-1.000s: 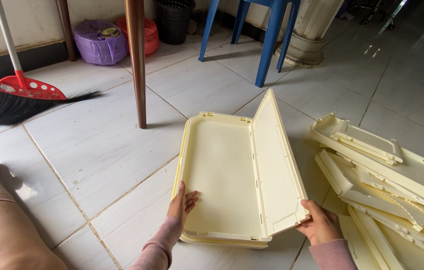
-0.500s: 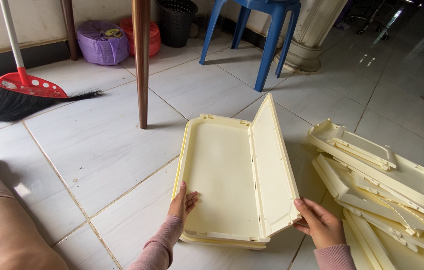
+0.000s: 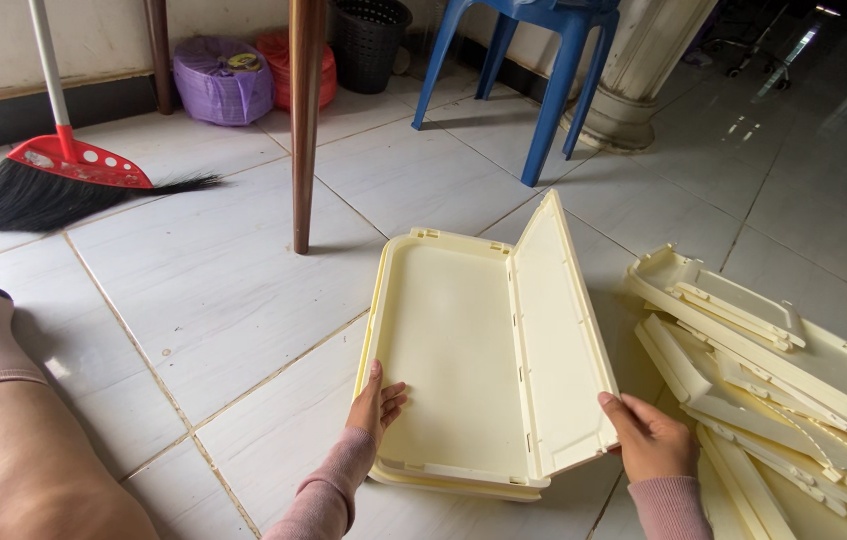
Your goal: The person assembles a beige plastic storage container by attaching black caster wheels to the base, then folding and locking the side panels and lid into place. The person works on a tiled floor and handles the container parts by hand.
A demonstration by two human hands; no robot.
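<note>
Change since earlier frame: side panel [image 3: 555, 335] now stands slightly more upright on its hinge edge, and the right hand [image 3: 649, 437] has slid from under its near corner to grip that corner from the side; the left hand has not shifted.
Work piece: cream plastic base tray [image 3: 443, 350] lying flat on the tiled floor [image 3: 213, 280], in front of the person's knees, with the side panel joined along its right long edge.
Left hand [image 3: 375, 405]: laid flat, fingers extended, thumb over the tray's near-left rim; it presses the tray down and clamps nothing.
Right hand: fingers closed narrowly on the near lower corner of the side panel, holding it tilted outward.
Hinge line: small tabs run along the seam between panel and tray; whether all are seated cannot be told from this view.
Technique: keep the left palm loading the tray so that it does not slide on the smooth tile.
Technique: rotate the panel about the seam evenly; a one-corner grip probably twists the far end, so move the hand toward mid-length if the far end lags.
Caution: keep fingertips clear of the seam.
Nearby: stack of loose cream panels [image 3: 783, 370] just right of the right hand; table leg [image 3: 303, 120], broom [image 3: 53, 180] and blue chair [image 3: 543, 80] stand well apart beyond the tray.
</note>
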